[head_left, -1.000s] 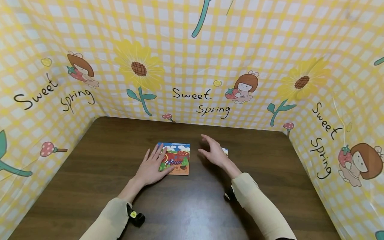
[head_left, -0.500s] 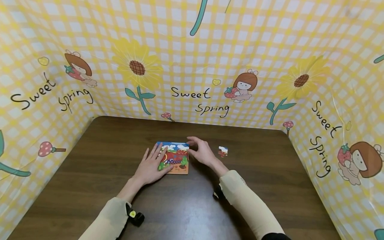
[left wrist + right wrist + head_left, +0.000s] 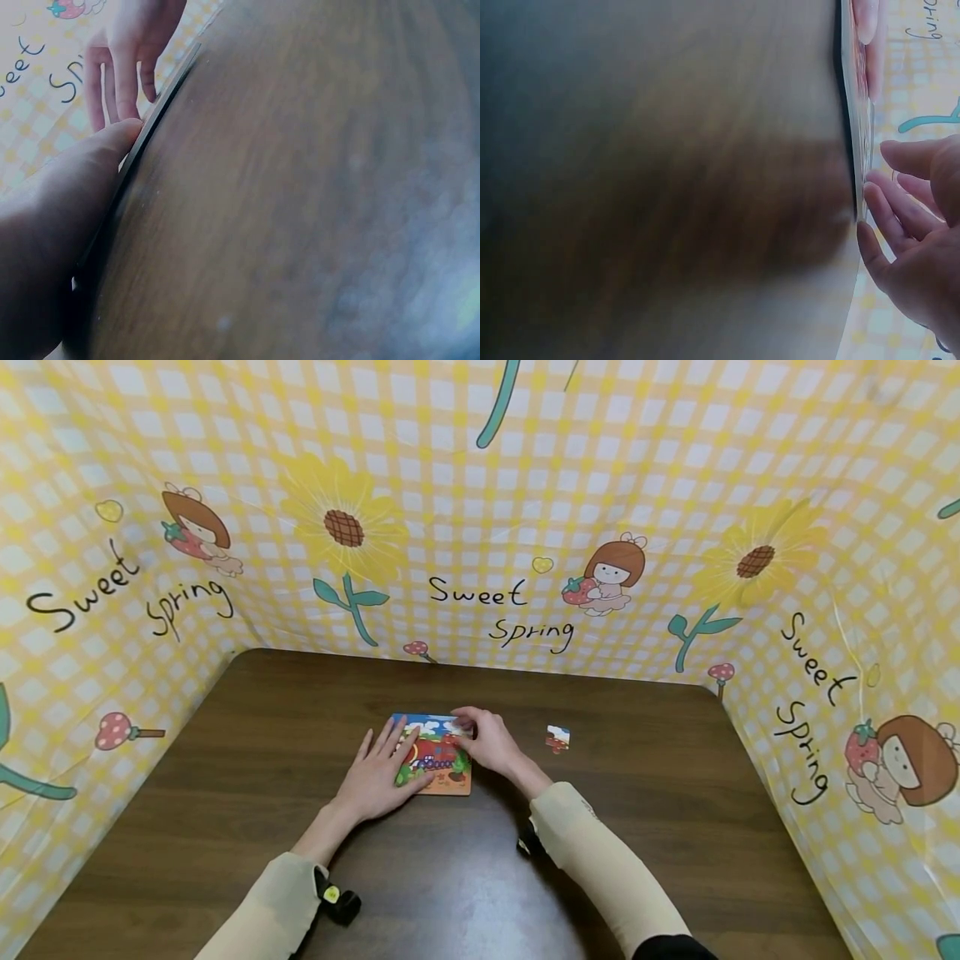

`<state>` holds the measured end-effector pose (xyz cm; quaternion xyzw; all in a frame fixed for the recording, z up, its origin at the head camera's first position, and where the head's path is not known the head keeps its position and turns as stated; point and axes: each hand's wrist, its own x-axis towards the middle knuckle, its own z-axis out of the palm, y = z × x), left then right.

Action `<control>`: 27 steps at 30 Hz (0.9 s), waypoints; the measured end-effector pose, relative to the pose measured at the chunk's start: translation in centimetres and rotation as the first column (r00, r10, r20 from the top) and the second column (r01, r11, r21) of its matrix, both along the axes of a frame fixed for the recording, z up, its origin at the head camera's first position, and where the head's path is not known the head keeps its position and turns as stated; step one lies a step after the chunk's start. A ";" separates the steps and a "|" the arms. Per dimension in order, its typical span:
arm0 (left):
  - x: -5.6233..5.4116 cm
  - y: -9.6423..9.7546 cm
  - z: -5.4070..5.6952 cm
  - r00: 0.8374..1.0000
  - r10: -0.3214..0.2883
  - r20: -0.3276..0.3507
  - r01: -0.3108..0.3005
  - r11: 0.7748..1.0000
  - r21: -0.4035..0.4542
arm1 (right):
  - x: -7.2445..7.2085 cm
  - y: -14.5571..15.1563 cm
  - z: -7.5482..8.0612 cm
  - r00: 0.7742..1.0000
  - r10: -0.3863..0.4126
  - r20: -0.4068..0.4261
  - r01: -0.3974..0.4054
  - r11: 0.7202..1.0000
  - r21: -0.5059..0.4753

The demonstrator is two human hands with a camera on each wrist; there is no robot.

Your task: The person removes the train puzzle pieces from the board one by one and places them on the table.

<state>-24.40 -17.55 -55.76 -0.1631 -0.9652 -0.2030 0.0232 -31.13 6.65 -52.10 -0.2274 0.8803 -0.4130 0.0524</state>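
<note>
A square, brightly printed jigsaw puzzle [image 3: 442,756] with clouds, a red train and green plants lies on the table. My left hand [image 3: 375,781] rests spread over its left part, fingers straight; in the left wrist view the left thumb [image 3: 120,142] lies along the board's edge. At the upper right corner, my right hand [image 3: 489,743] reaches over the puzzle with bent fingers. The right wrist view shows its fingers [image 3: 889,210] and thumb apart, with no piece visible between them. What lies under the right fingertips is hidden. One loose puzzle piece [image 3: 557,739] lies to the right.
The brown wooden table [image 3: 637,827] is bounded at the back and sides by a yellow checked cloth [image 3: 465,527] with flowers and lettering. Dark wrist cameras [image 3: 341,906] hang below both cuffs.
My right hand has moved left from beside the loose piece to the puzzle's upper right corner, uncovering that piece. The left hand has stayed in place on the puzzle.
</note>
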 end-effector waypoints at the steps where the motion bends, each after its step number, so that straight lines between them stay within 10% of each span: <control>1: 0.0 0.0 0.0 1.000 0.001 0.003 -0.001 1.000 -0.002 | 0.0 -0.1 0.0 1.000 -0.001 0.003 0.001 1.000 0.003; 27: -0.3 -0.2 -0.4 1.000 -0.019 0.009 0.019 1.000 0.025 | 0.3 -2.8 0.0 0.992 -0.116 0.055 0.113 0.992 0.054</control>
